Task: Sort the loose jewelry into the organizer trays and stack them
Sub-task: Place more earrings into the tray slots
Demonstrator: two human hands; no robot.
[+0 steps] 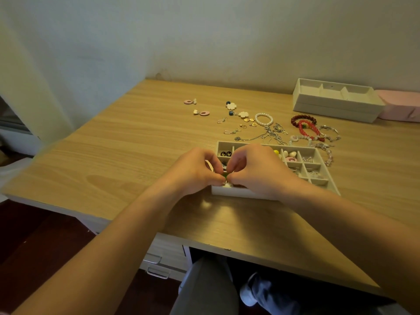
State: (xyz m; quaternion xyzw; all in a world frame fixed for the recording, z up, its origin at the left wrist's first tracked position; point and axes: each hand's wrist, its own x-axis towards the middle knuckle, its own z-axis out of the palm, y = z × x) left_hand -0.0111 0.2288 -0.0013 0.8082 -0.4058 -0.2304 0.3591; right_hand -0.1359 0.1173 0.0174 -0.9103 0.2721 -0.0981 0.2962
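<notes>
Jewelry piece (225,178), small, green and white, pinched between fingertips of left hand (195,171) and right hand (256,169), both curled on it; it's over the near-left corner of the divided tray (238,192) under the hands; past the hands on the table (113,155): pearl bracelet (263,119), red bracelets (306,127), pink hoop earrings (201,113); stacked trays (336,108) far beyond right hand, pink box (402,105) touching them.

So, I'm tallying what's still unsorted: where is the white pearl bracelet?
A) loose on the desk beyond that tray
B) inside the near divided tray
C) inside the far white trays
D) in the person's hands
A: the pearl bracelet lies on the desk, beyond the divided tray.
</notes>
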